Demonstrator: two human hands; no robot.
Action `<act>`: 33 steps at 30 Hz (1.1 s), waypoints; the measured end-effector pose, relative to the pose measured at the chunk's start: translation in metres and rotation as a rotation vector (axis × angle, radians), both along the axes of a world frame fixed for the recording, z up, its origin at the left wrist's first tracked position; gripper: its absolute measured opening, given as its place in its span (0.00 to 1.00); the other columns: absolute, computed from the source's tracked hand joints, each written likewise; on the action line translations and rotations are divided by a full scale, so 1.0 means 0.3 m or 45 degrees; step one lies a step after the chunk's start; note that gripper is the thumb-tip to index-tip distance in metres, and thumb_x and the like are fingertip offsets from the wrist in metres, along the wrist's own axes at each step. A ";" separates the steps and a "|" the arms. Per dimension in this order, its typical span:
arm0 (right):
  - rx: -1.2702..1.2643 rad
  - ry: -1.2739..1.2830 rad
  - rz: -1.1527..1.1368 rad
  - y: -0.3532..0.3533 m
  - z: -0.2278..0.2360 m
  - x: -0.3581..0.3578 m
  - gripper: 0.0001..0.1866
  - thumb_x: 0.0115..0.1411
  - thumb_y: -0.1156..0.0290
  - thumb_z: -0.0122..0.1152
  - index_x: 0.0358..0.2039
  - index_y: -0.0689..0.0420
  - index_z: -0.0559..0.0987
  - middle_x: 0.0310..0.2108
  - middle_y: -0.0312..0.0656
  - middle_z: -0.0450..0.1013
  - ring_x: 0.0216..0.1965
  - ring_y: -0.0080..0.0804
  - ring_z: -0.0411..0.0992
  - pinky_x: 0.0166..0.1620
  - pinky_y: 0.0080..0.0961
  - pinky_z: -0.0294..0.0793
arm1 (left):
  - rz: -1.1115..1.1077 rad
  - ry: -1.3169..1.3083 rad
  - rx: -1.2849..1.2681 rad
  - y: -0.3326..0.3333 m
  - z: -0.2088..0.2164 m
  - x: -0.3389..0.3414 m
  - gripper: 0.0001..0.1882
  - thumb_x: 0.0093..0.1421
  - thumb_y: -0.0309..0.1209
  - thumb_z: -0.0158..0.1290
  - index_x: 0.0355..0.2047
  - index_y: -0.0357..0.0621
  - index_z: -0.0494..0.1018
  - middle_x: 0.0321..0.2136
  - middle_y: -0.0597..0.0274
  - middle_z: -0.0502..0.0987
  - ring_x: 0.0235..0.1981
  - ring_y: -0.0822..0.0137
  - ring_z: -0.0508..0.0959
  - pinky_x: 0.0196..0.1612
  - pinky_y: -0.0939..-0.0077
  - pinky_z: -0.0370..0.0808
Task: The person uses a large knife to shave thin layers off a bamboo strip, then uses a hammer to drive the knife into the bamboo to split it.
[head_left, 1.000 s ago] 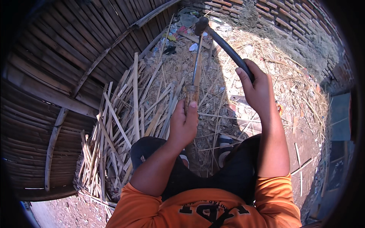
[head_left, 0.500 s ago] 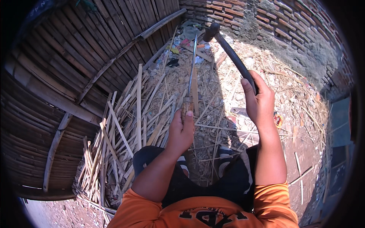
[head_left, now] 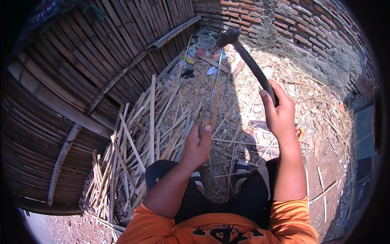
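Observation:
My left hand (head_left: 197, 147) is closed around the worn, amber-coloured handle of a long screwdriver (head_left: 215, 84). Its slim metal shaft points up and away from me, leaning a little right. In my right hand (head_left: 282, 113) is a hammer (head_left: 252, 64), gripped near the end of its dark handle. The dark hammer head appears just above the screwdriver's tip; whether the two touch, I cannot tell. Both tools are held in front of me above the littered ground.
Split bamboo strips (head_left: 122, 162) lie heaped on the left beside a bamboo-slat wall (head_left: 109, 53). A brick wall (head_left: 308, 30) closes off the far side. A saw-like flat blade (head_left: 258, 124) and an orange-and-yellow object (head_left: 299, 133) lie on the right. Plastic scraps (head_left: 206, 40) litter the far corner.
The hammer head has come down and closer to the screwdriver's tip. The screwdriver leans further right and sits slightly lower. The whole view has shifted a little. Both grips stay the same.

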State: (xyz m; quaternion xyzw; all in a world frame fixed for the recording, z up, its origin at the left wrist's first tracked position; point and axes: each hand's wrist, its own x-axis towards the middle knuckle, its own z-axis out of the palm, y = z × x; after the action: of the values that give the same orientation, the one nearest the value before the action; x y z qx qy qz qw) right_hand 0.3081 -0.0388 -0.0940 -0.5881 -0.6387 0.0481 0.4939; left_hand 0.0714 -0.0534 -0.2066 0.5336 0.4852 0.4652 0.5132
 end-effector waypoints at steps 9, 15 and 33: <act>0.083 0.019 -0.024 0.002 -0.009 0.009 0.16 0.66 0.61 0.64 0.48 0.58 0.80 0.24 0.45 0.78 0.24 0.37 0.77 0.31 0.28 0.73 | 0.005 -0.111 -0.039 0.030 0.013 -0.023 0.15 0.74 0.44 0.45 0.42 0.44 0.65 0.18 0.71 0.62 0.17 0.77 0.63 0.21 0.78 0.62; 0.013 -0.309 -0.032 -0.001 -0.034 -0.016 0.15 0.63 0.64 0.66 0.46 0.58 0.80 0.29 0.51 0.79 0.30 0.50 0.80 0.34 0.38 0.77 | -0.006 -0.111 -0.087 0.028 0.011 -0.023 0.16 0.74 0.45 0.44 0.43 0.44 0.66 0.19 0.71 0.63 0.18 0.77 0.64 0.22 0.78 0.63; 0.080 -0.205 -0.038 0.018 -0.032 -0.007 0.16 0.65 0.63 0.66 0.48 0.58 0.79 0.27 0.49 0.79 0.27 0.45 0.79 0.33 0.32 0.76 | -0.057 0.117 0.045 0.009 -0.013 -0.009 0.23 0.73 0.44 0.48 0.50 0.33 0.71 0.25 0.59 0.76 0.28 0.72 0.73 0.35 0.71 0.72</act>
State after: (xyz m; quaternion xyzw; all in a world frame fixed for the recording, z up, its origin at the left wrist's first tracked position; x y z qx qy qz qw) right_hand 0.3060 -0.0334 -0.1037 -0.5838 -0.6687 -0.0267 0.4597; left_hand 0.0686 -0.0508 -0.2104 0.5743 0.4879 0.4370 0.4911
